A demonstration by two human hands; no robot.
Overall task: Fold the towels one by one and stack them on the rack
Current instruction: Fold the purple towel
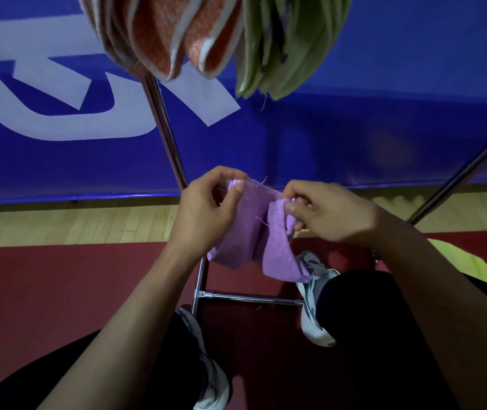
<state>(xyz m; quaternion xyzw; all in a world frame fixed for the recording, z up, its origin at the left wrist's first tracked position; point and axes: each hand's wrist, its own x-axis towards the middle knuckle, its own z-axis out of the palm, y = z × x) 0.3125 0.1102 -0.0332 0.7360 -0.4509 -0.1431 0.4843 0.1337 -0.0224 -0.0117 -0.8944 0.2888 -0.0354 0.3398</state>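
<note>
at the centre of the frame i hold a purple towel (251,232) up between both hands, above the floor and in front of my knees. my left hand (206,208) pinches the towel's upper left corner, thumb pressed on the near face and the fingers curled behind the cloth. my right hand (331,213) pinches the upper right corner, thumb and forefinger closed on a bunched fold of it. the cloth sags between the two grips and hangs down in two loose lobes, the right one nearer the camera and lower, with a few stray threads along the top edge.

across the top of the frame hang the towels already on the rack: a bunch of orange and white towels (171,34) at upper centre-left, and just beside it on the right a bunch of pale green towels (289,45). a metal rack leg (165,125) runs down from under the orange bunch to behind my left hand, then shows again below the towel, where it meets a horizontal crossbar (251,298) low in the frame. another metal leg (467,170) slants across the right edge.

behind it all is a blue banner (354,128) with large white lettering at the left, then a strip of wooden floor (73,223), then dark red mat (73,291) under me. my shoes (316,306) show at lower centre, one on each side of the crossbar, and something yellow-green (470,264) lies at the right edge, too cut off for me to tell what it is
</note>
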